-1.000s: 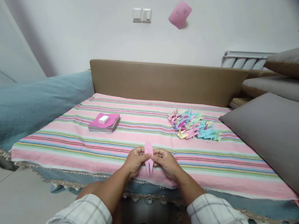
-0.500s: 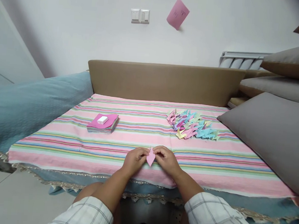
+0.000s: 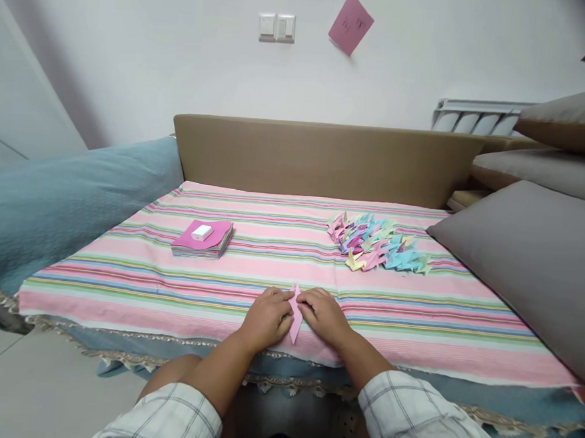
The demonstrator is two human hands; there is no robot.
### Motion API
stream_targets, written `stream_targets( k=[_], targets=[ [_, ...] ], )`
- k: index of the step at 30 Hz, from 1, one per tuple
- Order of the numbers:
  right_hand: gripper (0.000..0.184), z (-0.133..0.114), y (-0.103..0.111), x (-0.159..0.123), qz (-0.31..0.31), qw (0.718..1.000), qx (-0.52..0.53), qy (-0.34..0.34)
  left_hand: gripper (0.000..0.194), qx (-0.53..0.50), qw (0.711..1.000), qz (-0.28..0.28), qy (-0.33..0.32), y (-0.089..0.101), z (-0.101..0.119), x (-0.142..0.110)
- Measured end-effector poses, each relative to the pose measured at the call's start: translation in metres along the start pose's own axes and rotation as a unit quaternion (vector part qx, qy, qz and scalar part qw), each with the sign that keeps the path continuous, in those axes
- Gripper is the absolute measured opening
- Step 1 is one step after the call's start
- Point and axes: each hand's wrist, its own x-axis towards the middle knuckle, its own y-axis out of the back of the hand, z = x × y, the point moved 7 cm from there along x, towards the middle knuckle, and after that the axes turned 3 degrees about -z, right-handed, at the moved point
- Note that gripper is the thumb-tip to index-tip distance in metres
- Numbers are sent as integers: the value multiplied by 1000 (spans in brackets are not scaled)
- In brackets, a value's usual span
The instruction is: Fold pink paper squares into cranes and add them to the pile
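A folded piece of pink origami paper (image 3: 295, 322) lies on the striped cloth near the seat's front edge, long and narrow with a point toward me. My left hand (image 3: 269, 316) is on its left side, fingers bent and pressed against the paper. From the right, my right hand (image 3: 323, 316) pinches the paper's other edge with thumb and forefinger. Two thin tips of the paper show beyond my fingers; its middle is partly covered by them.
Folded paper cranes (image 3: 371, 244) in several colours cluster at the back right. A stack of coloured paper (image 3: 200, 246) with a small white block (image 3: 202, 233) on top sits left. Grey cushions (image 3: 534, 262) line the right side; a brown backrest (image 3: 321, 161) stands behind.
The pink paper went from a short kite shape to a longer, narrower diamond, its lower point now nearer me. My left hand moved slightly toward me along its edge.
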Motion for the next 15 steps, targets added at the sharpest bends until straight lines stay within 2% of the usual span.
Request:
stream_targets(
  k=[3, 9, 15],
  targets=[
    [13, -2, 1, 0, 11, 1000, 8, 9, 13, 9, 1000, -25, 2, -5, -4, 0],
    [18, -6, 2, 0, 11, 999, -16, 30, 46, 42, 998, -47, 3, -12, -8, -4],
    [19, -6, -2, 0, -14, 998, -57, 10, 47, 63, 997, -55, 5, -15, -9, -5]
  ],
)
